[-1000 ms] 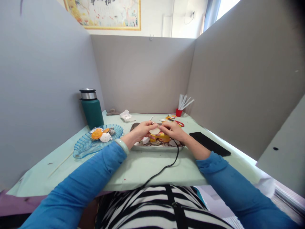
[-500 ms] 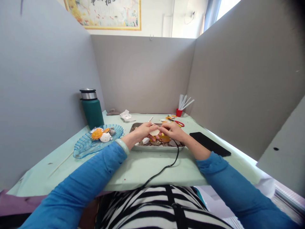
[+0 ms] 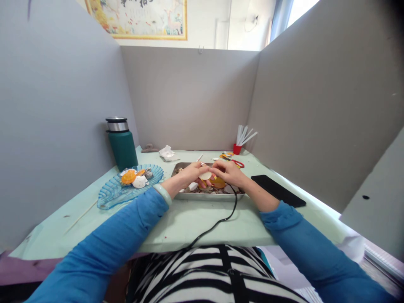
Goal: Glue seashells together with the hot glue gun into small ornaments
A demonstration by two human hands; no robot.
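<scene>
A pale, rounded shell (image 3: 206, 175) is held over a metal tray (image 3: 202, 197) of shells and small stones. My left hand (image 3: 193, 171) is closed on its left side, with a jade-like bangle at the wrist. On the other side, my right hand (image 3: 227, 171) has its fingertips pinched at the shell's upper right edge. Whether they also hold something small there I cannot make out. In the tray under my hands lie a white shell (image 3: 193, 186) and a yellow-orange piece (image 3: 218, 182), partly covered by my fingers.
On the left, a blue glass dish (image 3: 110, 195) holds orange and white shells, before a green bottle (image 3: 122, 147). Red-handled scissors (image 3: 238, 163), a red cup (image 3: 237, 149) of white sticks and a black flat object (image 3: 277, 190) are on the right. A black cable (image 3: 217, 222) crosses the front.
Both hands stay in nearly the same place over the tray. The shell between them has shifted very slightly; nothing was let go.
</scene>
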